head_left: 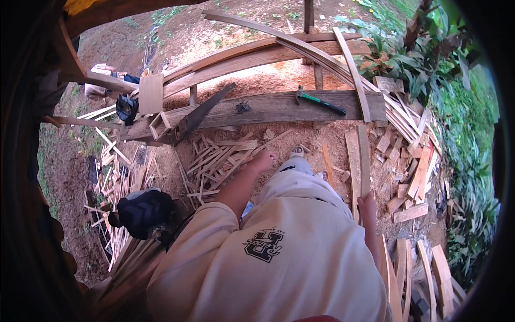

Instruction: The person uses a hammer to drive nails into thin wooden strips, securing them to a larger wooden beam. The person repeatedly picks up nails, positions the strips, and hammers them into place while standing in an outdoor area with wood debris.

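Observation:
My left hand (262,160) hangs over the sawdust-covered ground with its fingers curled, and nothing shows in it. On the right, my right hand (367,206) is closed around the near end of a long wooden plank (364,155) that points away from me. A second, paler plank (353,161) lies alongside it. Ahead stands a thick, worn wooden bench (257,111). On its right half rests a claw hammer (322,101) with a green and black handle. Toward its left end a handsaw (203,114) leans across the bench beside a small wooden frame (160,126).
Long boards (236,60) rest on posts behind the bench. A scrap pile (217,161) lies left of my feet, and offcuts (412,180) are heaped on the right. A dark backpack (145,212) sits at my left. Another plank (351,72) crosses the bench's right end.

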### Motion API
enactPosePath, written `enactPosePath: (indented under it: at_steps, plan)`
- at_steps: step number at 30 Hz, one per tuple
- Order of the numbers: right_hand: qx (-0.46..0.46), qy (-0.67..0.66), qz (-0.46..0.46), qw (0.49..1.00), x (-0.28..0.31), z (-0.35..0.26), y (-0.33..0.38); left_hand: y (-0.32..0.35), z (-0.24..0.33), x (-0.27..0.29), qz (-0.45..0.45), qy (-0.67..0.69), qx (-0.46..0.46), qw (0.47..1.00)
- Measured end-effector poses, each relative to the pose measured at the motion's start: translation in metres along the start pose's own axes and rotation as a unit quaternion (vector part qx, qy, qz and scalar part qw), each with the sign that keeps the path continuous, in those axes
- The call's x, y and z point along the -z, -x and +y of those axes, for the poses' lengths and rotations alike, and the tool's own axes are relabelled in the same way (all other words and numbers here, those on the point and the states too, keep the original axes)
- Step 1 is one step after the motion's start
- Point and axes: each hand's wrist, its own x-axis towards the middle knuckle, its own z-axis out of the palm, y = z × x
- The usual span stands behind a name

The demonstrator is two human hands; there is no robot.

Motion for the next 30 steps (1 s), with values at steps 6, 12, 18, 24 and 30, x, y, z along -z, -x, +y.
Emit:
enactPosePath:
  at_steps: [6,12,18,24,30]
  plan:
    - [-0.04,-0.049,0.047,0.997,0.049,0.006,-0.001,-0.015,0.032,0.002,0.028,0.048,-0.034,0.998]
    - [-0.069,-0.096,0.145,0.982,0.117,0.034,-0.026,-0.035,-0.019,0.006,0.044,0.104,0.015,0.993]
    - [-0.103,-0.257,0.276,0.92,0.169,0.028,-0.054,-0.068,-0.074,0.028,-0.001,0.117,0.087,0.989]
    - [-0.165,-0.264,0.345,0.885,0.214,0.007,-0.069,-0.082,-0.025,0.046,-0.024,0.022,0.005,0.999]
    - [-0.187,-0.281,0.386,0.859,0.199,-0.018,-0.118,-0.098,-0.026,0.036,-0.06,0.075,0.0,0.995]
